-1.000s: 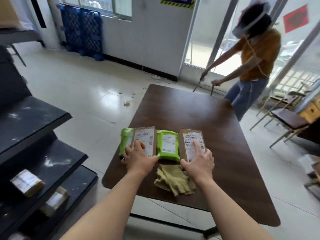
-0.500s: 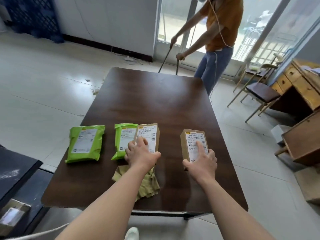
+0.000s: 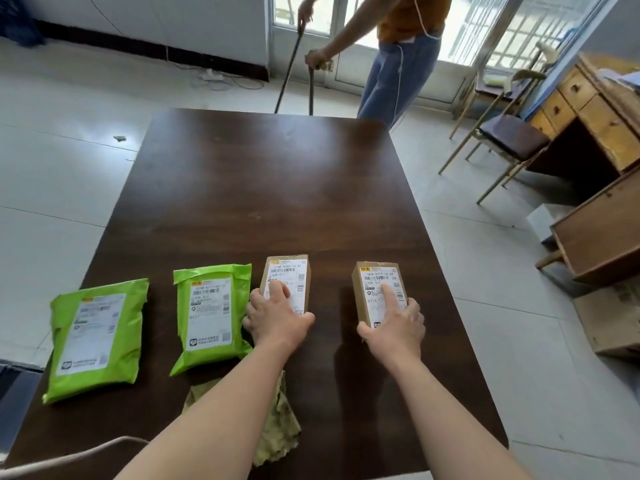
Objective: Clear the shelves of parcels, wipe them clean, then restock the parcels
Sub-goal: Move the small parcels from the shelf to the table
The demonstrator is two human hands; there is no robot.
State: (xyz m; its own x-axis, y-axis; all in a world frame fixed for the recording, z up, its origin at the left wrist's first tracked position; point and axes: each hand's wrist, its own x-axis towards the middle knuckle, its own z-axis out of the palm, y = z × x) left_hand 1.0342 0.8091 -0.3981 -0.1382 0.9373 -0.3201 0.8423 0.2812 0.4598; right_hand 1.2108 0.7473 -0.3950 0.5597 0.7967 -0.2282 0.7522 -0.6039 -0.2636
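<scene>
Four parcels lie on a dark table (image 3: 277, 185) — outer green mailer (image 3: 93, 337), inner green mailer (image 3: 211, 310), left box (image 3: 291, 275), right box (image 3: 377, 282) (labels up); L hand (image 3: 277, 320) grips left box's near end; R hand (image 3: 394, 323) grips right box; rag (image 3: 277, 431) under L forearm.

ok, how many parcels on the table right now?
4. Far-left green bag, second green bag beside it, left brown box gripped by the left hand, right brown box gripped by the right hand, all on the table. None seem hidden.

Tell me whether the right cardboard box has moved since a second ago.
Yes. The right cardboard box, in the right hand, has shifted right along the table: earlier just beyond the cloth, now clear to its right.
</scene>
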